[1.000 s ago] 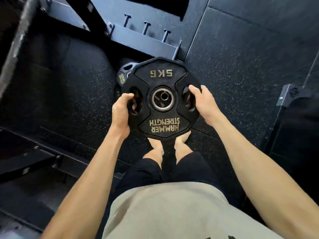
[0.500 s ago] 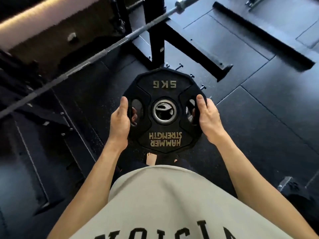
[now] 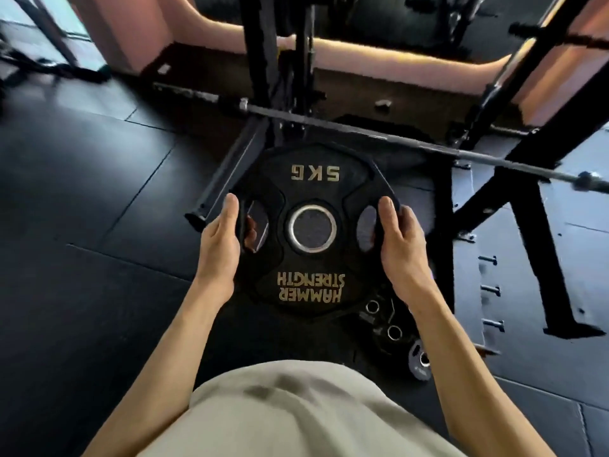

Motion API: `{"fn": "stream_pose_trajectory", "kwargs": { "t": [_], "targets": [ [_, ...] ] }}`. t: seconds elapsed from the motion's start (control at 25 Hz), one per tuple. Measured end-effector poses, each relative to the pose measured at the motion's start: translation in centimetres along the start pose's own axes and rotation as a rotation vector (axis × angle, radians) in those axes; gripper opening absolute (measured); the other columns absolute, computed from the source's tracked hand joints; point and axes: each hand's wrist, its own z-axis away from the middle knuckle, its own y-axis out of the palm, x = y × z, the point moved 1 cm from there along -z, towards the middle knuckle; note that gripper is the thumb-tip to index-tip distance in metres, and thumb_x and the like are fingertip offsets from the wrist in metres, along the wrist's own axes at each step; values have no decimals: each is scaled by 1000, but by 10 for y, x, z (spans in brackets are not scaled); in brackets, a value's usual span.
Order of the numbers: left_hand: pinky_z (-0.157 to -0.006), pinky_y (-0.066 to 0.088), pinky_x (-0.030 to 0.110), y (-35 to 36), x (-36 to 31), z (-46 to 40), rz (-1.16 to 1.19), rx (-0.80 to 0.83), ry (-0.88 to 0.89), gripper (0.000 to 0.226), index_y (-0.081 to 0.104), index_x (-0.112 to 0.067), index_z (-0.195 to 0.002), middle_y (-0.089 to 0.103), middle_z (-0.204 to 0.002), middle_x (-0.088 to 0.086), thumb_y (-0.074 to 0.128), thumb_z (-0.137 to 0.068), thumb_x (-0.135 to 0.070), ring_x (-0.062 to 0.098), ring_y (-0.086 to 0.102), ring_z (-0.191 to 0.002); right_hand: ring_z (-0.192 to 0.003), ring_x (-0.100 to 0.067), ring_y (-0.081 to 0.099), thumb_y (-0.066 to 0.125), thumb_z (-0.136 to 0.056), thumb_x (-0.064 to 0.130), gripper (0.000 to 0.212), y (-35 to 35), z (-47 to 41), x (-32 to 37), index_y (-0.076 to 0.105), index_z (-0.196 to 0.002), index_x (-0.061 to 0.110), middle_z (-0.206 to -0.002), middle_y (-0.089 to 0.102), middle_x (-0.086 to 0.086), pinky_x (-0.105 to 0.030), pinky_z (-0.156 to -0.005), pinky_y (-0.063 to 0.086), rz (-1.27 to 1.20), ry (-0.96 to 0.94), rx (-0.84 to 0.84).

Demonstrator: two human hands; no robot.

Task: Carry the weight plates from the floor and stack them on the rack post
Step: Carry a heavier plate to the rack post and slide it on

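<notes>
Gym floor and gear around the lifting station

A steel barbell (image 3: 362, 131) runs across the view from left to right above dark rubber floor tiles (image 3: 82, 199) marked by thin seams. A pale beige shirt (image 3: 296, 413) fills the bottom edge. Behind the bar, a pinkish padded bench (image 3: 204, 26) with a lit lower edge spans the top. At the far left, tangled black cables (image 3: 49, 67) lie blurred on the floor.

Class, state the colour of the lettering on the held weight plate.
Gold lettering on the black weight plate, head view.
</notes>
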Motion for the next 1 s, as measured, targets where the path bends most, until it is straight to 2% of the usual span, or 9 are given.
{"fn": "stream_pose_trajectory", "kwargs": {
  "t": [0.12, 0.24, 0.28, 0.4, 0.52, 0.68, 0.76, 0.88, 1.0],
  "targets": [
    [-95, 52, 43, -76, -8, 10, 48, -146, 13, 44, 70, -23, -88, 75, -92, -6, 44, -94, -58, 18, 68, -99, -77, -12, 59, 49, -96, 51, 31, 70, 18, 26, 57, -88, 23, -85, 63, -2, -32, -72, 49, -17, -70, 152],
    [-94, 50, 51, -175, -15, 20, 67, -295, 31, 55, 67, -16, -87, 69, -91, 5, 47, -89, -67, 26, 64, -93, -55, -6, 54, 49, -99, 43, 32, 161, 54, 52, 52, -81, 16, -70, 57, -1, -21, -54, 46, -51, -105, 294],
    [-88, 51, 49, -211, -16, 23, 57, -347, 39, 58, 65, -15, -85, 65, -85, 6, 47, -86, -70, 26, 61, -86, -50, -5, 52, 48, -100, 41, 33, 193, 68, 59, 50, -79, 15, -66, 55, -1, -20, -50, 44, -62, -113, 339],
    [-67, 45, 30, -300, -26, 29, 34, -465, 85, 57, 59, -13, -76, 58, -62, -4, 41, -92, -66, 14, 53, -65, -49, -12, 52, 46, -100, 45, 38, 280, 106, 77, 49, -78, 14, -66, 55, -4, -24, -48, 44, -53, -154, 448],
    [-63, 41, 28, -367, -37, 23, 39, -535, 95, 56, 57, -14, -73, 54, -58, -5, 39, -94, -62, 11, 49, -59, -45, -14, 52, 45, -100, 45, 43, 356, 125, 91, 51, -84, 5, -66, 56, -6, -23, -45, 43, -52, -177, 516],
    [-68, 41, 32, -436, -45, -12, 84, -598, 86, 57, 57, -14, -73, 55, -61, -4, 41, -91, -65, 14, 50, -65, -46, -15, 50, 46, -100, 44, 40, 446, 122, 109, 49, -83, 7, -65, 54, -5, -22, -44, 43, -58, -176, 588],
    [-65, 40, 32, -458, -51, -37, 100, -617, 103, 57, 57, -13, -75, 54, -61, -3, 41, -92, -64, 14, 49, -63, -47, -16, 51, 46, -100, 44, 41, 483, 110, 116, 50, -84, 7, -65, 54, -5, -22, -44, 43, -58, -181, 609],
    [-61, 40, 27, -495, -70, -94, 92, -645, 122, 56, 58, -12, -76, 55, -60, -5, 41, -92, -62, 10, 50, -59, -48, -16, 52, 46, -99, 46, 42, 552, 82, 132, 51, -84, 7, -66, 56, -6, -23, -44, 43, -60, -215, 620],
    [-61, 41, 28, -531, -100, -164, 88, -691, 119, 56, 58, -13, -74, 55, -59, -4, 41, -93, -62, 10, 50, -58, -47, -15, 52, 46, -99, 47, 42, 625, 42, 155, 51, -84, 8, -66, 56, -5, -25, -44, 44, -80, -216, 625]
  ]
}}
